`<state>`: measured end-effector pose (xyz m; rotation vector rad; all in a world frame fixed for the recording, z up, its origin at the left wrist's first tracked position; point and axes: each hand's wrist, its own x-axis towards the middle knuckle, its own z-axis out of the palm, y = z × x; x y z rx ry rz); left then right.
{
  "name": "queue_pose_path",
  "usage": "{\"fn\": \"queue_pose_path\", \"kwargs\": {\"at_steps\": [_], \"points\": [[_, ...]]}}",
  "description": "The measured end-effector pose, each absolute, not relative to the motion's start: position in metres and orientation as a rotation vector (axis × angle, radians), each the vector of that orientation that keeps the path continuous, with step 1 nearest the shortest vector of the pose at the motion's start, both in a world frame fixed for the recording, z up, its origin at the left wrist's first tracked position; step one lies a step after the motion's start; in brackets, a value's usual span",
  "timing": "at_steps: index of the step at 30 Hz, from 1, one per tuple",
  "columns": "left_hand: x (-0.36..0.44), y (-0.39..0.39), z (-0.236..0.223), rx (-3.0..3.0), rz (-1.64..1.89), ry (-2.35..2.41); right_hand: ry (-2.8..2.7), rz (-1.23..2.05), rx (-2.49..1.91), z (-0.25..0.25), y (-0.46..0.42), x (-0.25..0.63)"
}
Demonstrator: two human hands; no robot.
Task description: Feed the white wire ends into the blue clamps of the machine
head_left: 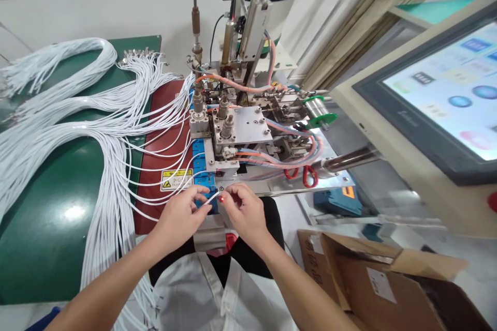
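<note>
Between my two hands runs the end of a thin white cable (pixel 212 198). My left hand (pixel 182 212) pinches it between thumb and fingers, just in front of the blue cable holders (pixel 200 163). At the cable's tip, my right hand (pixel 245 212) has its thumb and index finger closed, and a small red spot shows there. Several other white cables (pixel 165 170) lead from the left into the blue holders along the machine's edge. The metal machine (pixel 248 126) stands directly beyond my hands.
Bundles of white cables (pixel 104 150) spread over a green table mat (pixel 46 238) at left. A spool of silvery wire (pixel 316 108) sits on the machine's right. A touch screen (pixel 446 88) juts in at right, above an open cardboard box (pixel 373 279).
</note>
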<state>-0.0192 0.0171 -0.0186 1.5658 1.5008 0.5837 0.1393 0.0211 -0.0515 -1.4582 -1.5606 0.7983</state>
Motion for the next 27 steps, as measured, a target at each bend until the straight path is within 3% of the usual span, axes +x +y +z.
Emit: {"fn": "queue_pose_path", "kwargs": {"at_steps": [5,12,21,27], "points": [[-0.031,0.028,-0.016,1.927,0.510,1.534,-1.592,0.933,-1.571,-0.060,0.027,0.141],[-0.034,0.032,-0.021,1.993,0.471,1.572,-1.661,0.932,-1.618,-0.059,0.025,0.139],[-0.028,0.031,-0.018,2.088,0.325,1.627,-1.520,1.157,-1.520,-0.066,0.035,0.143],[-0.027,0.030,-0.017,2.120,0.280,1.620,-1.724,1.067,-1.511,-0.066,0.038,0.141]]}}
